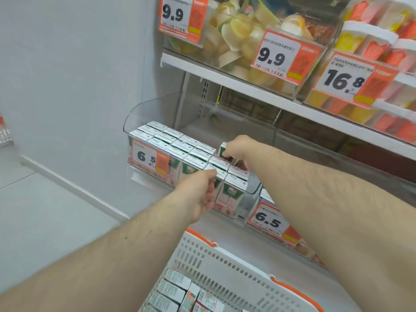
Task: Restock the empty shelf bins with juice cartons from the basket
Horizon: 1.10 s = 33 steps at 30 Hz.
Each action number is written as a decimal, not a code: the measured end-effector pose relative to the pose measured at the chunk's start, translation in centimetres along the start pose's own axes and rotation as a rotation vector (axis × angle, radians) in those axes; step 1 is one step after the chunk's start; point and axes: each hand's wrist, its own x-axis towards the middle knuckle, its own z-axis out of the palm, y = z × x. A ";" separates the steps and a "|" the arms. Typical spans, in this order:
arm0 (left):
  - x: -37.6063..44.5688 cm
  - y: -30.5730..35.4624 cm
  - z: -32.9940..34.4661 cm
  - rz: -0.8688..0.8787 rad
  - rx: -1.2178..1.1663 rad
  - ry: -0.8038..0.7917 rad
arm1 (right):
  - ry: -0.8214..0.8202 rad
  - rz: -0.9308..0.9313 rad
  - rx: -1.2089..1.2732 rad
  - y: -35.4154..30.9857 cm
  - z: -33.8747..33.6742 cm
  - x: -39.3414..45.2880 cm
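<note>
A clear shelf bin [144, 109] on the lower shelf holds several rows of white-topped juice cartons [177, 143]. My right hand [240, 149] reaches over the bin's back right part and grips one green-and-white carton [223, 151], held slightly tilted above the rows. My left hand [200, 194] is at the bin's front, its fingers curled on a front-row carton [217, 174]. Below, a white basket [225, 262] with orange handles holds several more cartons [175, 287].
A second bin [270, 219] with a 6.5 price tag sits to the right on the same shelf. The shelf above [247, 91] carries clear bins of fruit cups with 9.9 and 16.8 tags. A grey wall [78, 75] stands on the left.
</note>
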 end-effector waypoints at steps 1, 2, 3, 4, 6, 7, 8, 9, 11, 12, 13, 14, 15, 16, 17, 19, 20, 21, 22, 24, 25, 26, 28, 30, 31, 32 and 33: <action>0.1 0.0 0.0 -0.007 0.007 -0.005 | -0.040 0.031 0.036 0.2 0.3 0.2; 0.2 0.0 -0.1 -0.013 0.014 -0.010 | -0.088 0.057 0.078 0.2 0.4 0.3; 0.4 0.1 -0.1 -0.017 0.016 -0.011 | -0.093 0.067 0.134 0.3 0.5 0.7; 0.6 0.1 -0.3 -0.022 0.015 -0.011 | -0.073 0.096 0.189 0.3 0.4 0.8; 0.8 0.1 -0.4 -0.028 0.009 -0.013 | -0.014 0.132 0.326 0.5 0.5 1.2; 0.8 0.1 -0.4 -0.029 0.005 -0.015 | -0.004 0.141 0.360 0.6 0.5 1.3; 0.9 0.1 -0.4 -0.027 0.005 -0.016 | -0.005 0.147 0.371 0.5 0.5 1.1; 0.9 0.1 -0.4 -0.026 0.007 -0.017 | 0.000 0.148 0.348 0.4 0.5 0.9; 1.0 0.0 -0.3 -0.021 0.012 -0.019 | -0.010 0.146 0.306 0.5 0.5 0.9; 1.0 0.0 -0.3 -0.016 0.014 -0.017 | -0.021 0.146 0.294 0.5 0.4 0.9; 0.9 0.0 -0.2 -0.011 0.018 -0.015 | -0.033 0.137 0.283 0.5 0.4 1.0; 0.8 0.1 -0.1 -0.009 0.021 -0.015 | -0.044 0.131 0.249 0.4 0.5 0.7; 0.6 0.2 0.0 -0.005 0.023 -0.016 | -0.050 0.126 0.213 0.3 0.5 0.6; 0.5 0.3 0.0 0.002 0.023 -0.014 | -0.057 0.123 0.173 0.1 0.6 0.0; 0.1 0.3 -0.1 0.007 0.030 -0.010 | -0.040 0.100 0.137 0.2 0.7 -0.3; -0.3 0.3 -0.2 0.013 0.051 -0.019 | -0.005 0.036 0.085 0.2 0.8 -0.7; -0.5 0.3 -0.3 0.016 0.072 -0.031 | 0.028 -0.025 0.039 0.3 0.8 -1.1; -0.7 0.1 -0.3 0.016 0.101 -0.047 | 0.075 -0.077 0.011 0.3 0.8 -1.2; -1.0 -0.2 -0.3 0.018 0.143 -0.063 | 0.147 -0.107 -0.016 0.3 0.6 -1.7; -1.4 -1.1 -0.1 0.033 0.247 -0.091 | 0.344 -0.249 -0.131 1.0 -0.1 -2.9; -1.6 -1.7 0.0 0.044 0.312 -0.108 | 0.435 -0.358 -0.151 1.4 -0.2 -3.8; -2.0 -2.4 0.1 0.060 0.388 -0.132 | 0.523 -0.495 -0.161 2.0 -0.1 -5.2; -3.0 -3.7 0.4 0.086 0.540 -0.205 | 0.689 -0.784 -0.071 3.7 0.4 -8.7; -4.0 -5.5 0.6 0.067 0.673 -0.296 | 0.699 -0.896 0.029 7.2 2.1 -12.3; -4.5 -6.5 0.8 0.060 0.747 -0.344 | 0.650 -0.869 0.051 9.6 3.4 -13.6; -4.9 -7.5 0.9 0.058 0.822 -0.390 | 0.569 -0.797 0.055 12.2 4.7 -14.9; -5.3 -8.6 1.2 0.055 0.889 -0.432 | 0.486 -0.690 0.059 14.7 6.1 -16.0</action>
